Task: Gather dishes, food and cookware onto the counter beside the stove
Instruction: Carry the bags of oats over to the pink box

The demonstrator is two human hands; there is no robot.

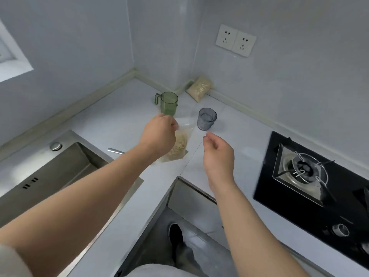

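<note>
On the white corner counter (pixel 123 120) stand a green transparent mug (pixel 169 103) with a handle and a grey-blue transparent cup (pixel 206 118). My left hand (pixel 157 134) pinches the top of a clear bag of pale food (pixel 180 145) that lies just in front of the green mug. A second bag of the same pale food (pixel 200 87) leans in the wall corner. Just below the grey-blue cup hovers my right hand (pixel 218 151), fingers loosely curled and holding nothing.
A steel sink (pixel 48 172) with a round drain knob (pixel 56 145) is at the left. A black gas stove (pixel 311 176) with one burner and a knob lies at the right. A metal handle (pixel 115 150) shows behind my left forearm. Wall sockets (pixel 235 40) are above.
</note>
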